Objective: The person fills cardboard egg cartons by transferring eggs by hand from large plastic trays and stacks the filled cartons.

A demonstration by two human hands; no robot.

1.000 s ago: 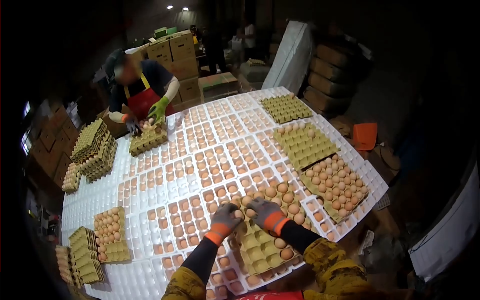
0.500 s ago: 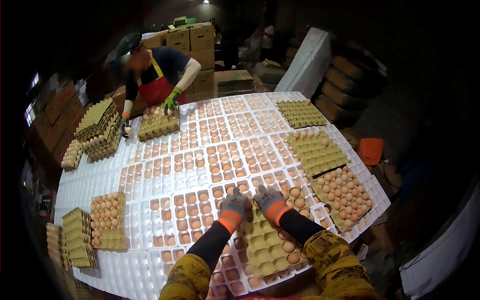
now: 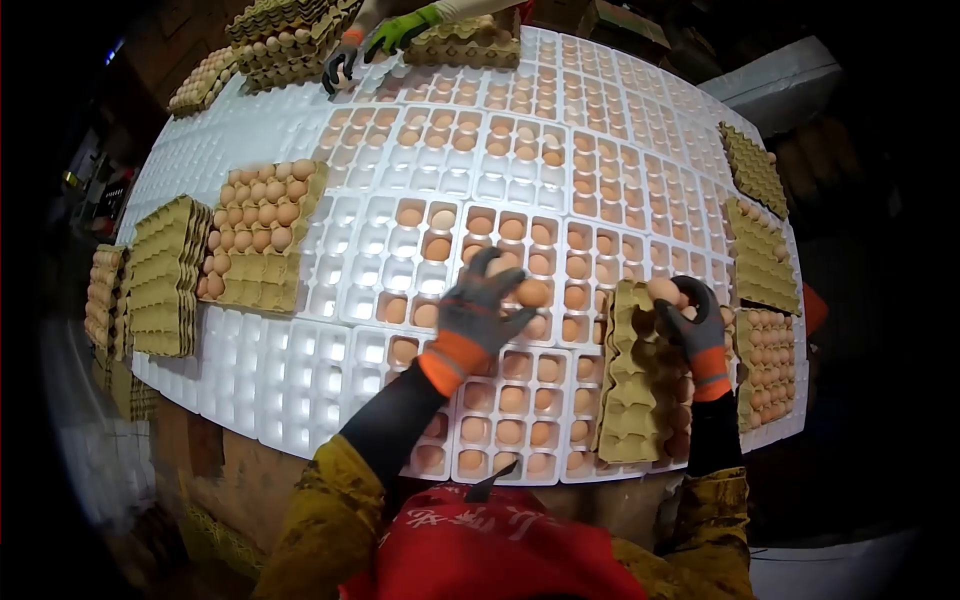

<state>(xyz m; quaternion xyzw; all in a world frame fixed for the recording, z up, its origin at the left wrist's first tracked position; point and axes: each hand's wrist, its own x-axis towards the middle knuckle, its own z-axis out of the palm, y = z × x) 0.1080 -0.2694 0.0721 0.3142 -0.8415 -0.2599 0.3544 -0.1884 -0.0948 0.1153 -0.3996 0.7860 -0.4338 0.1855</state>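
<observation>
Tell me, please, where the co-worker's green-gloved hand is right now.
In the head view, the green-gloved hand is at the top, left of centre, between the co-worker's grey-gloved hand and the pulp tray just to its right.

Both arms [image 3: 385,425] are reaching forward, gloved left hand [image 3: 475,320] angling inward with fingers [image 3: 484,264] spread, thumb [image 3: 518,323] out, gloved right hand [image 3: 698,325] curling its fingers and thumb into a hook.

Grey gloves on my left hand [image 3: 477,316] and right hand [image 3: 700,325], orange cuffs [image 3: 449,364], black undersleeves [image 3: 392,424], blotchy mustard sleeves [image 3: 322,515], plus a red garment [image 3: 490,565] with white lettering [image 3: 470,522] up front lol.
</observation>
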